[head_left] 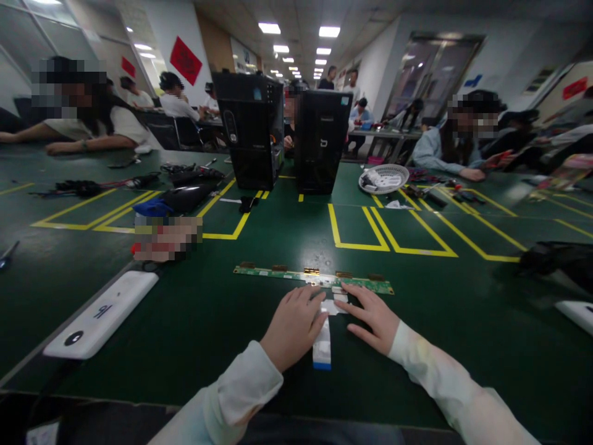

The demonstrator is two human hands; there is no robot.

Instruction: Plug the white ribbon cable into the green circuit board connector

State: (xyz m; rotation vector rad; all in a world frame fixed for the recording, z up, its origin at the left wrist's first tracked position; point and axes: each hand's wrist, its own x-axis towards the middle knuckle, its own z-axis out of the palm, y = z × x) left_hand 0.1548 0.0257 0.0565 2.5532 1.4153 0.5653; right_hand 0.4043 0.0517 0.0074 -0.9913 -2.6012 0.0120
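Note:
A long, narrow green circuit board (370, 285) lies across the table in front of me, with copper-coloured tabs along its far edge. From its near side a folded white flat ribbon cable (322, 352) runs toward me, ending in a blue strip. My left hand (294, 324) rests over the left side of the cable, fingers stretched toward the board and thumb against the cable. With spread fingers, my right hand (376, 318) reaches in from the right. Its index fingertip is at the board's near edge and another finger touches the white cable. The hands partly cover the connection.
A white device (104, 315) lies to my left. Two black computer towers (252, 139) stand at the back, with a white basket (401, 176) right of them. Cables and tools (185, 176) lie beyond yellow tape outlines (359, 246). Other people sit around the table.

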